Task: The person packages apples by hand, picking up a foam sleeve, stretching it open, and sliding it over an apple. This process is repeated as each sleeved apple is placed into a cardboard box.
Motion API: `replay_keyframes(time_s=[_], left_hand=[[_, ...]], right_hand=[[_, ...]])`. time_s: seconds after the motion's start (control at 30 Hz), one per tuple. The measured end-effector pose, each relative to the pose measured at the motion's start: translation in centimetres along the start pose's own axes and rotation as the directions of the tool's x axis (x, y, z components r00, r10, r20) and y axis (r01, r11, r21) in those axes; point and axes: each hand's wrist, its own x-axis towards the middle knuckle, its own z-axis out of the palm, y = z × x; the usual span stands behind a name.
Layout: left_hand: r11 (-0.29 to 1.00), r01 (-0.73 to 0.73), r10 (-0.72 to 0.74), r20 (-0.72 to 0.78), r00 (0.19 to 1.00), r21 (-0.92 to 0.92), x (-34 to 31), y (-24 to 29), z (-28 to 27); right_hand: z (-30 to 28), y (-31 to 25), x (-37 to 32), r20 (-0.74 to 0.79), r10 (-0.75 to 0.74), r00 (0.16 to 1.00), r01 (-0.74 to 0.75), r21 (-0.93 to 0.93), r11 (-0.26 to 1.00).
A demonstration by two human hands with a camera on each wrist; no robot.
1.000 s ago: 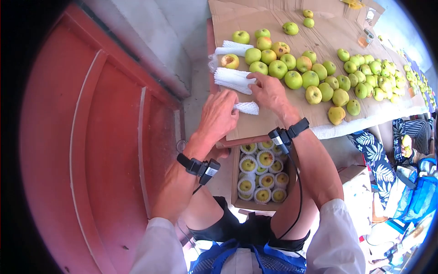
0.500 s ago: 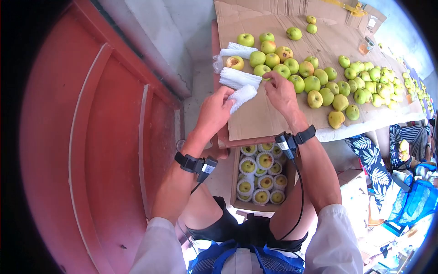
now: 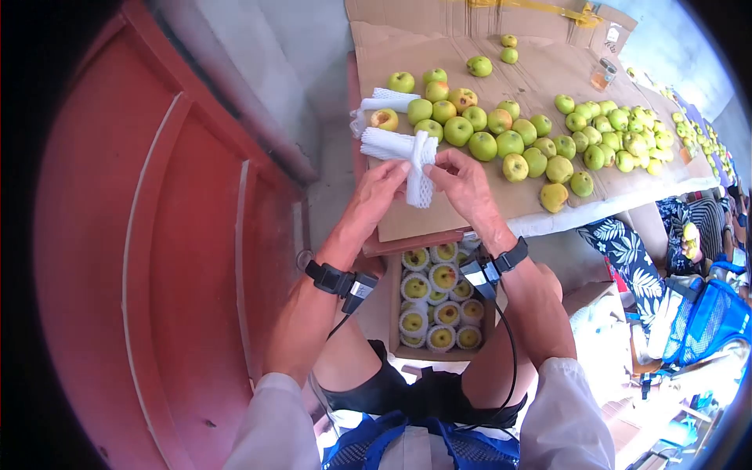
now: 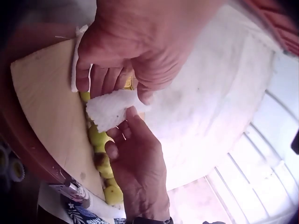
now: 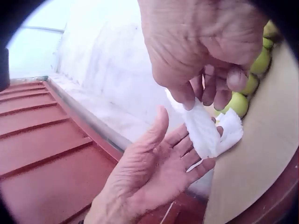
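A white foam net sleeve [image 3: 421, 184] is held up between both hands over the near left of the cardboard. My right hand [image 3: 468, 186] pinches it between thumb and fingers, as the right wrist view also shows of the sleeve [image 5: 202, 128]. My left hand [image 5: 154, 172] has its palm turned up, fingers extended under the sleeve and thumb standing apart from it. Just behind lies a flattened bundle of white foam sleeves [image 3: 384, 144], partly overlapped by the held one. Green-yellow apples [image 3: 482, 146] spread to the right of the hands.
Another foam sleeve bundle [image 3: 389, 100] and a bitten-looking apple [image 3: 384, 120] lie further back. Below the table edge stands a carton [image 3: 395, 351] of sleeved apples. A glass jar [image 3: 603, 74] stands at the back. The red door [image 3: 188, 274] is at left; another person's patterned clothing [image 3: 627, 247] shows right.
The left hand has lifted the sleeve from the cardboard and turned it more upright. The right hand has moved from the sleeve bundle to the lifted sleeve and now pinches it.
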Motion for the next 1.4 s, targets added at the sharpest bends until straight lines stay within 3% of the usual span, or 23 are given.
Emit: replay_keyframes(time_s=[0.07, 0.13, 0.27, 0.33, 0.43, 0.67, 0.87, 1.03, 1.4], left_hand=[[0.998, 0.012, -0.010, -0.043, 0.999, 0.055, -0.3, 0.7, 1.5], [0.975, -0.128, 0.132, -0.009, 0.991, 0.184, -0.5, 1.0, 2.8], [0.973, -0.141, 0.132, 0.057, 0.990, 0.183, 0.2, -0.1, 2.9], [0.993, -0.102, 0.098, 0.078, 0.992, 0.058, 0.4, -0.3, 3.1], [0.995, -0.006, 0.010, 0.040, 0.999, -0.098, 0.5, -0.4, 3.5], [0.973, 0.035, -0.038, -0.011, 0.999, -0.229, 0.7, -0.5, 4.4], [0.986, -0.064, 0.074, 0.061, 0.995, -0.157, 1.0, -0.8, 4.1], [0.990, -0.079, 0.103, 0.209, 0.973, -0.120, 0.6, 0.2, 4.0], [0.991, -0.099, 0.065, 0.322, 0.944, 0.092, 0.0, 0.8, 3.2]], right_hand=[[-0.7, 0.3, -0.3, -0.057, 0.001, 0.998, -0.002, -0.015, 1.000], [-1.3, 0.1, -0.8, -0.036, -0.064, 0.997, 0.059, -0.127, 0.990], [-2.4, -0.5, -1.7, 0.005, -0.050, 0.999, 0.050, -0.056, 0.997], [-3.2, -1.4, -1.9, -0.009, 0.068, 0.998, -0.067, 0.085, 0.994], [-4.3, -2.2, -2.4, -0.001, 0.103, 0.995, -0.102, 0.129, 0.986], [-5.0, -3.7, -3.5, -0.043, 0.206, 0.978, -0.199, 0.137, 0.970], [-5.4, -3.7, -3.4, -0.095, 0.177, 0.980, -0.146, 0.263, 0.954], [-6.1, -4.0, -3.3, 0.022, 0.247, 0.969, -0.237, 0.375, 0.896], [-5.1, -5.0, -3.7, 0.047, 0.233, 0.971, -0.237, 0.297, 0.925]])
